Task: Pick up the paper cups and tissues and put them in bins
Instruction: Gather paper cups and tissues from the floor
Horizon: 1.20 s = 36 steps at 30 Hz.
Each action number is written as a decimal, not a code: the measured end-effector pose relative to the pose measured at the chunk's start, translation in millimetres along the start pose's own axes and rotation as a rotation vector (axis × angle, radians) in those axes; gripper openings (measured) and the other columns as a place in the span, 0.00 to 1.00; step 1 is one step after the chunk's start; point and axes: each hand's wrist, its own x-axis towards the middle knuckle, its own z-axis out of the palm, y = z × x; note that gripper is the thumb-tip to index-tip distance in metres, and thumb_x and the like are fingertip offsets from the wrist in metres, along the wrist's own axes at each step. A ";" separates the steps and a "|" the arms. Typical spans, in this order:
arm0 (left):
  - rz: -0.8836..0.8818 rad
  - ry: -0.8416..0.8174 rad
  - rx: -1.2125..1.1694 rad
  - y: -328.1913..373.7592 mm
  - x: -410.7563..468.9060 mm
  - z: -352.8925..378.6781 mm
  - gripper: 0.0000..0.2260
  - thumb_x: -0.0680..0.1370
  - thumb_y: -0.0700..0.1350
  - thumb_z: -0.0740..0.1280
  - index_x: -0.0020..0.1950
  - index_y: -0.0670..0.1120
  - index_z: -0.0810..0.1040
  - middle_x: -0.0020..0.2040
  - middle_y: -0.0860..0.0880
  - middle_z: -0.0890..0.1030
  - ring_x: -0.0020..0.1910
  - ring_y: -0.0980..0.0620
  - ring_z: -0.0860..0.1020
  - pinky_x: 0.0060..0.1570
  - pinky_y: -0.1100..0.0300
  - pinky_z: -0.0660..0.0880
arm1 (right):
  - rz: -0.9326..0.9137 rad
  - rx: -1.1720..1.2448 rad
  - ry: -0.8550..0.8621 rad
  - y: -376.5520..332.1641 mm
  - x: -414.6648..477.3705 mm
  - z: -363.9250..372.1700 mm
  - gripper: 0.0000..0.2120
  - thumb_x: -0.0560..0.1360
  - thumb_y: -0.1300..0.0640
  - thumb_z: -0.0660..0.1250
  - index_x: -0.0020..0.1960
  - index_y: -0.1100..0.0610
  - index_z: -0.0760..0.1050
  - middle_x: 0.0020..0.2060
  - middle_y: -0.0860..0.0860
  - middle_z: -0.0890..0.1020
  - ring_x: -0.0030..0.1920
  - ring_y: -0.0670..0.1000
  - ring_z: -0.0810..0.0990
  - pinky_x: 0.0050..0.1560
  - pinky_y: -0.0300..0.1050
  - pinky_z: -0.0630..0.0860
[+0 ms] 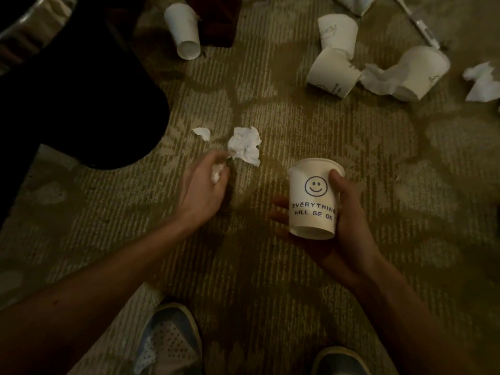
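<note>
1. While the right hand (343, 228) grips a smiley-print paper cup (313, 198), thumb on the wall near the rim and fingers behind, the left hand (205, 182) is curled round a tissue wad (216, 173).
2. Left fingertips seem to touch the edge of a bigger crumpled tissue (244, 146) on the carpet (270, 280). A small scrap (202, 133) lies just beside it.
3. Step, as I read it: gathering. Tissues go left, cups right.
4. Next move: pinch the crumpled tissue without dropping the wad. Thin paper may slip.
5. Farther out: a tipped cup (184, 31) at top, a cup cluster (331, 73) and loose tissues (378, 78) upper right, well apart from the hands.
6. Dark shape (94, 90) at left may be a bin; cannot tell.
</note>
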 end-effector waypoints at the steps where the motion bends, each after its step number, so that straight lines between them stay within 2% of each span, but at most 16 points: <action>1: 0.017 0.005 0.016 3.9 8.5 -1.5 0.14 0.80 0.41 0.63 0.65 0.50 0.75 0.60 0.55 0.77 0.57 0.63 0.71 0.55 0.72 0.65 | 0.000 -0.003 -0.003 -0.3 0.7 1.1 0.38 0.62 0.34 0.69 0.64 0.57 0.77 0.60 0.67 0.78 0.54 0.62 0.81 0.52 0.56 0.77; 2: 0.034 0.015 0.030 8.6 17.2 -2.4 0.16 0.80 0.41 0.63 0.68 0.49 0.74 0.62 0.55 0.77 0.58 0.63 0.71 0.55 0.73 0.64 | -0.001 -0.007 -0.006 -0.3 1.6 2.5 0.37 0.63 0.34 0.69 0.64 0.57 0.77 0.60 0.67 0.78 0.54 0.62 0.81 0.51 0.55 0.78; 4: 0.069 -0.006 0.050 16.1 34.6 -2.1 0.18 0.80 0.44 0.63 0.70 0.48 0.72 0.65 0.50 0.77 0.61 0.58 0.72 0.58 0.65 0.67 | -0.001 -0.014 -0.017 0.5 2.9 5.6 0.36 0.63 0.34 0.69 0.64 0.57 0.77 0.60 0.67 0.78 0.53 0.62 0.81 0.49 0.54 0.79; 8: 0.072 -0.277 0.096 20.2 58.1 10.7 0.28 0.80 0.51 0.65 0.78 0.52 0.60 0.74 0.44 0.65 0.72 0.45 0.65 0.68 0.52 0.63 | 0.003 -0.025 -0.035 1.2 5.0 10.0 0.35 0.64 0.35 0.69 0.63 0.56 0.78 0.59 0.67 0.79 0.53 0.62 0.81 0.46 0.53 0.80; 11: 0.060 -0.362 0.157 16.1 65.6 20.7 0.32 0.76 0.57 0.69 0.77 0.55 0.61 0.73 0.46 0.66 0.70 0.45 0.67 0.64 0.53 0.64 | -0.001 -0.068 -0.026 -0.8 7.1 12.4 0.33 0.62 0.34 0.69 0.60 0.54 0.80 0.57 0.66 0.80 0.52 0.61 0.82 0.44 0.52 0.80; 13: 0.092 -0.324 0.214 13.5 67.0 23.7 0.29 0.74 0.58 0.71 0.72 0.52 0.70 0.67 0.47 0.71 0.64 0.46 0.72 0.58 0.54 0.69 | 0.000 -0.113 -0.020 -2.9 9.9 13.5 0.30 0.64 0.34 0.68 0.58 0.53 0.80 0.53 0.64 0.82 0.50 0.60 0.82 0.44 0.52 0.80; 16: 0.140 -0.258 0.217 11.8 63.1 22.6 0.16 0.73 0.58 0.71 0.53 0.49 0.78 0.53 0.48 0.77 0.52 0.48 0.75 0.47 0.54 0.72 | -0.004 -0.168 -0.019 -5.7 16.7 16.6 0.28 0.68 0.35 0.65 0.59 0.53 0.79 0.48 0.59 0.83 0.49 0.59 0.81 0.42 0.49 0.79; 18: 0.130 -0.251 0.232 10.8 57.6 20.1 0.14 0.73 0.60 0.70 0.46 0.50 0.79 0.47 0.49 0.78 0.46 0.50 0.75 0.43 0.55 0.70 | -0.017 -0.189 -0.037 -7.4 21.7 18.9 0.26 0.68 0.35 0.65 0.58 0.52 0.80 0.47 0.58 0.83 0.48 0.57 0.81 0.41 0.48 0.79; 21: 0.100 -0.256 0.202 8.9 47.4 16.9 0.17 0.74 0.62 0.68 0.38 0.49 0.76 0.41 0.49 0.78 0.41 0.50 0.75 0.39 0.55 0.70 | -0.024 -0.215 -0.058 -8.4 28.6 21.2 0.22 0.70 0.35 0.64 0.52 0.49 0.84 0.47 0.56 0.84 0.45 0.56 0.82 0.40 0.48 0.79; 24: 0.039 -0.142 0.190 3.7 45.0 7.6 0.19 0.75 0.62 0.68 0.33 0.50 0.74 0.42 0.51 0.77 0.41 0.51 0.75 0.38 0.57 0.68 | -0.002 -0.225 -0.047 -7.3 35.9 24.3 0.25 0.69 0.35 0.65 0.56 0.52 0.82 0.48 0.58 0.83 0.47 0.58 0.81 0.41 0.49 0.78; 27: -0.045 0.046 0.170 -6.9 55.5 -8.1 0.13 0.75 0.57 0.69 0.37 0.52 0.75 0.37 0.53 0.76 0.39 0.52 0.77 0.37 0.60 0.67 | 0.018 -0.217 -0.070 -5.9 40.8 28.7 0.30 0.68 0.36 0.67 0.60 0.56 0.78 0.48 0.59 0.82 0.48 0.59 0.80 0.41 0.50 0.77; 29: -0.142 0.117 0.086 -16.5 66.2 -16.1 0.09 0.74 0.57 0.70 0.45 0.54 0.75 0.37 0.59 0.75 0.41 0.57 0.75 0.39 0.61 0.68 | 0.028 -0.203 -0.081 -4.8 43.7 31.3 0.31 0.67 0.36 0.67 0.61 0.56 0.77 0.48 0.59 0.81 0.48 0.59 0.79 0.41 0.49 0.78; 31: -0.228 0.087 0.018 -26.0 74.2 -20.3 0.17 0.74 0.59 0.71 0.59 0.56 0.74 0.46 0.59 0.76 0.51 0.57 0.72 0.48 0.60 0.68 | 0.039 -0.194 -0.091 -3.6 46.3 33.3 0.31 0.66 0.37 0.66 0.62 0.56 0.76 0.47 0.58 0.82 0.47 0.58 0.80 0.41 0.48 0.79; 33: -0.247 -0.005 0.052 -32.5 79.9 -21.2 0.25 0.74 0.60 0.70 0.69 0.57 0.71 0.59 0.51 0.78 0.62 0.49 0.72 0.57 0.57 0.66 | 0.044 -0.196 -0.100 -2.6 49.0 34.5 0.30 0.66 0.37 0.66 0.61 0.55 0.76 0.45 0.56 0.83 0.46 0.57 0.81 0.40 0.48 0.79; 34: -0.229 -0.026 0.087 -35.3 82.5 -20.0 0.25 0.75 0.59 0.70 0.70 0.55 0.72 0.62 0.48 0.78 0.64 0.47 0.73 0.57 0.58 0.66 | 0.043 -0.203 -0.104 -2.1 50.1 34.8 0.30 0.66 0.36 0.66 0.61 0.54 0.76 0.43 0.55 0.83 0.45 0.56 0.82 0.40 0.48 0.80; 36: -0.197 -0.016 0.149 -37.0 87.2 -16.6 0.21 0.75 0.58 0.69 0.66 0.51 0.78 0.61 0.46 0.80 0.61 0.46 0.76 0.55 0.58 0.68 | 0.034 -0.218 -0.110 -1.7 51.7 34.7 0.29 0.66 0.36 0.65 0.60 0.53 0.76 0.42 0.53 0.84 0.44 0.55 0.82 0.39 0.47 0.80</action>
